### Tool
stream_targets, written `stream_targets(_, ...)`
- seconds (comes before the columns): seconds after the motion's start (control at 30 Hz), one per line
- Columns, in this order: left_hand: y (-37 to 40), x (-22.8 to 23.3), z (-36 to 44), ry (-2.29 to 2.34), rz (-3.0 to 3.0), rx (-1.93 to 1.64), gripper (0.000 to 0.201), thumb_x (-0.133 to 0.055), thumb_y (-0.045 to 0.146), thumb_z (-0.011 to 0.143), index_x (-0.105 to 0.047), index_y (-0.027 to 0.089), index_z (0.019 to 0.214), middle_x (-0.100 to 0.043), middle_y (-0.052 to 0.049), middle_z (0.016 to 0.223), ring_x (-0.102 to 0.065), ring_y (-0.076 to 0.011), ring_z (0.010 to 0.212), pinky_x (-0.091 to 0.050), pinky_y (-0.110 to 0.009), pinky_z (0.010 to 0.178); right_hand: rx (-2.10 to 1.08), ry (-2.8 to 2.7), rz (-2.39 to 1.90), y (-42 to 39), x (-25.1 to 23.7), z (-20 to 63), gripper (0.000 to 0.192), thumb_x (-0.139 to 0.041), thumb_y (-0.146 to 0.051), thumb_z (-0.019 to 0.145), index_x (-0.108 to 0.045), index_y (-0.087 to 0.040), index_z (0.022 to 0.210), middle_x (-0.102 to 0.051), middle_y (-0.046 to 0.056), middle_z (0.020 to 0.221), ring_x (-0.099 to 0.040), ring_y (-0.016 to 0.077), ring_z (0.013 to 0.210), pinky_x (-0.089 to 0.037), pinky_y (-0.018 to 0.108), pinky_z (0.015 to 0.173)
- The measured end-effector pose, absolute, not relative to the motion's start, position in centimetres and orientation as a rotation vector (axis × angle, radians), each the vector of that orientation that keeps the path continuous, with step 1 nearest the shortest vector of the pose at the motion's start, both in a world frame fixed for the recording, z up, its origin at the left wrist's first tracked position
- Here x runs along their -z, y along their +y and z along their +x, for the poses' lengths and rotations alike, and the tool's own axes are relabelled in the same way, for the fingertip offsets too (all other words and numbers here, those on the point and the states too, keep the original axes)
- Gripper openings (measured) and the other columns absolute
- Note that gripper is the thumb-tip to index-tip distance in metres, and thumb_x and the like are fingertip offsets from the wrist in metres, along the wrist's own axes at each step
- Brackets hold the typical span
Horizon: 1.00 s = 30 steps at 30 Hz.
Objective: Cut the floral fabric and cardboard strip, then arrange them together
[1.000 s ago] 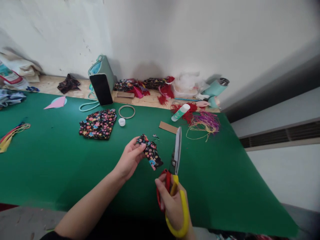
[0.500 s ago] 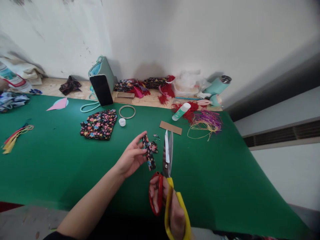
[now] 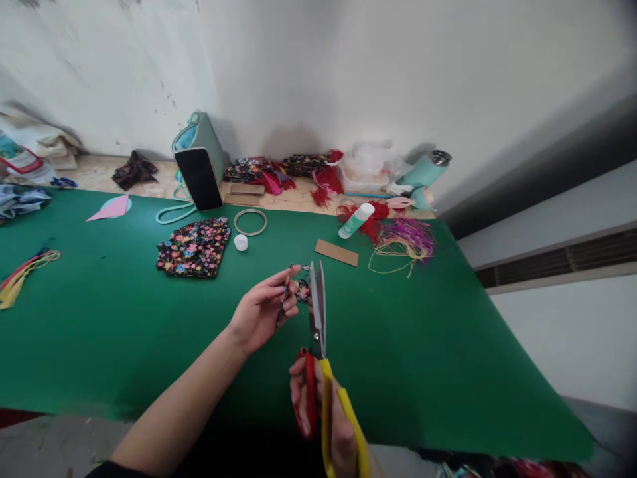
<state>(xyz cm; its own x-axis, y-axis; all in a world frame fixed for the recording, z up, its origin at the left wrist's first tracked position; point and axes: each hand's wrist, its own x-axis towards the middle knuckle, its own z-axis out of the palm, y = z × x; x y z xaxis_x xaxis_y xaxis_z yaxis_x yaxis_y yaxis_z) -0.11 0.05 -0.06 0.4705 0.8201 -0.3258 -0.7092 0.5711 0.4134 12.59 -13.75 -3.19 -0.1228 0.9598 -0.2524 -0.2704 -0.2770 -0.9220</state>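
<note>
Scissors [image 3: 316, 337]: gripped in right hand [image 3: 342, 431], blades [image 3: 315, 302] slightly parted. Fabric piece [image 3: 285, 291]: pinched in left hand [image 3: 255, 317], edge-on, near blades.

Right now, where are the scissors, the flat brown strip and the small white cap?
Scissors [image 3: 316, 336]: head view, on the pivot between blades and handles.
Flat brown strip [image 3: 336, 252]: head view, middle of its upper face.
Small white cap [image 3: 241, 243]: head view, middle of its visible surface.
</note>
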Motion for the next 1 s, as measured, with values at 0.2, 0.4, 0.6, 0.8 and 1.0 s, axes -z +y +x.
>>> stream_targets(0.2, 0.0, 0.1, -0.1, 0.538, 0.261, -0.953, 0.037, -0.068, 0.022, 0.076, -0.065, 0.008, 0.111, -0.051, 0.0, 0.077, -0.04, -0.0051, 0.056, -0.036, -0.019, 0.055, -1.58, -0.898, -1.155, -13.8, 3.4, 12.6, 0.072, -0.051, -0.083, 0.068, -0.054, -0.022, 0.105, -0.053, 0.0, 0.076, -0.039, 0.0074, 0.045, -0.04, 0.023, 0.042)
stream_targets(0.4, -0.2, 0.2, 0.2, 0.752, 0.401, -1.001, 0.041, -0.083, 0.022, 0.062, -0.069, 0.014, 0.099, -0.055, 0.003, 0.066, -0.048, -0.006, 0.056, -0.039, -0.019, 0.056, -1.532, -0.906, -1.205, -13.6, 3.2, 12.6, 0.07, -0.049, -0.083, 0.069, -0.056, -0.021, 0.103, -0.055, 0.001, 0.074, -0.041, 0.0078, 0.043, -0.04, 0.023, 0.038)
stream_targets(0.6, -0.4, 0.4, 0.3, 0.863, 0.462, -1.011, 0.031, -0.088, 0.025, 0.053, -0.068, 0.013, 0.074, -0.062, 0.001, 0.063, -0.053, -0.0064, 0.055, -0.042, -0.019, 0.057, -1.516, -0.89, -1.218, -13.7, 3.8, 12.6, 0.071, -0.048, -0.083, 0.068, -0.056, -0.021, 0.102, -0.053, 0.0, 0.073, -0.038, 0.0072, 0.042, -0.034, 0.023, 0.038)
stream_targets(0.8, -0.4, 0.2, 0.5, 0.815, 0.425, -1.004, 0.03, -0.088, 0.02, 0.053, -0.066, 0.013, 0.072, -0.065, 0.001, 0.066, -0.057, -0.0058, 0.056, -0.046, -0.016, 0.057, -1.34, -0.86, -1.456, -12.6, 4.1, 11.6, 0.043, -0.071, -0.054, 0.071, -0.056, -0.021, 0.093, -0.056, -0.002, 0.067, -0.04, 0.0074, 0.043, -0.035, 0.02, 0.038)
stream_targets(1.0, -0.7, 0.4, 0.8, 0.765, 0.33, -0.97, 0.031, -0.088, 0.021, 0.055, -0.067, 0.013, 0.076, -0.067, 0.0, 0.07, -0.06, -0.0068, 0.061, -0.048, -0.017, 0.063, -1.06, -0.882, -1.572, -10.0, 2.8, 10.6, 0.029, -0.072, -0.04, 0.07, -0.057, -0.02, 0.085, -0.058, -0.002, 0.061, -0.05, 0.0116, 0.048, -0.047, 0.025, 0.046)
